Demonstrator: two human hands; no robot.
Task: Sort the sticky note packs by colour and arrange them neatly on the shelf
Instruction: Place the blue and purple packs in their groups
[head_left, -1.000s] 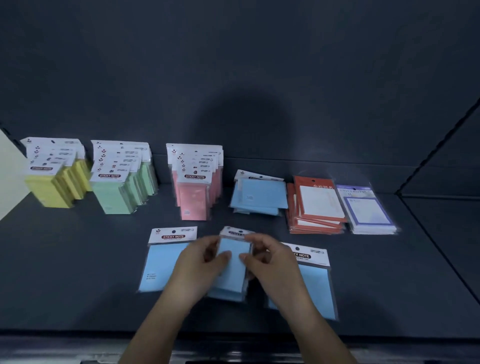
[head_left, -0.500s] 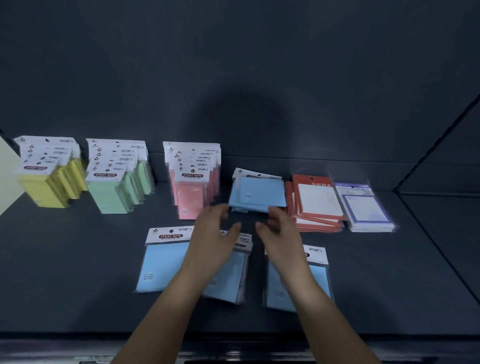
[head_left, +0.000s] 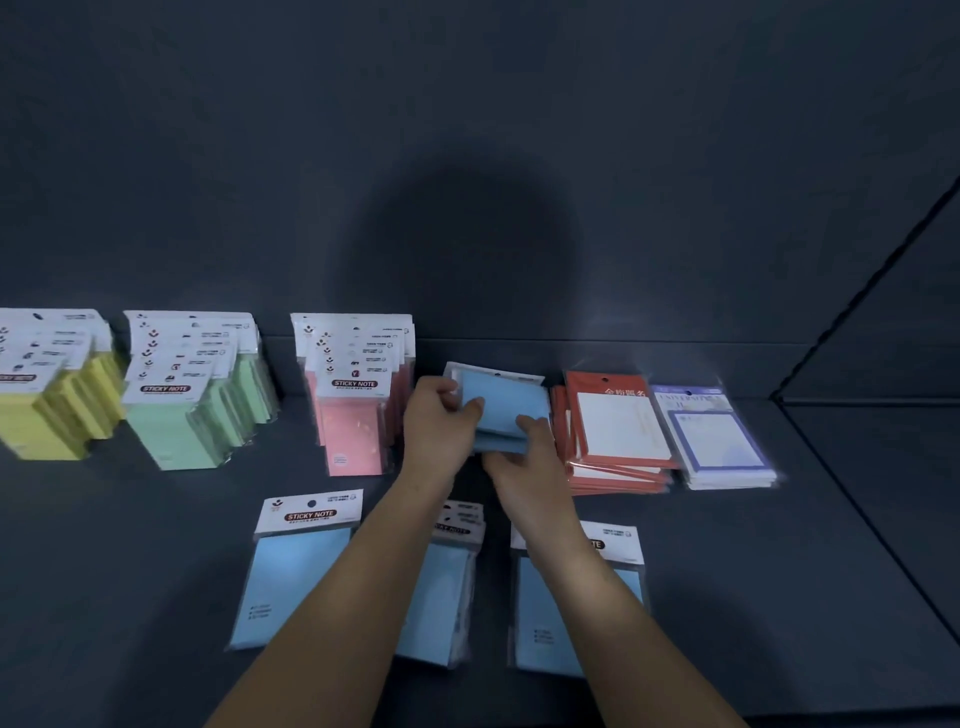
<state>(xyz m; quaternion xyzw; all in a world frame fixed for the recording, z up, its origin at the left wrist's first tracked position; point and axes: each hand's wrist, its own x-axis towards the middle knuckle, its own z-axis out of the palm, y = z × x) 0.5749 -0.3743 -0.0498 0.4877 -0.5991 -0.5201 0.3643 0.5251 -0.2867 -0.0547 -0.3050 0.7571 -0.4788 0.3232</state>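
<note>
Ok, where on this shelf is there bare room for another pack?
Bare shelf lies front left, before the yellow packs and green packs, left of the leftmost blue pack, and right of the purple-bordered packs. It is crowded between the pink packs and red packs, where the left hand and right hand grip the blue stack.

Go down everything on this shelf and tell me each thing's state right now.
Rear blue stack: askew, held by both hands.
Left hand: grips its left edge.
Right hand: grips its front right corner.
Front blue packs: lying flat, unheld.
Yellow packs: upright, in a row.
Green packs: upright, in a row.
Pink packs: upright, in a row.
Red-framed packs: flat, stack fanned.
Purple-framed packs: flat, stacked.
</note>
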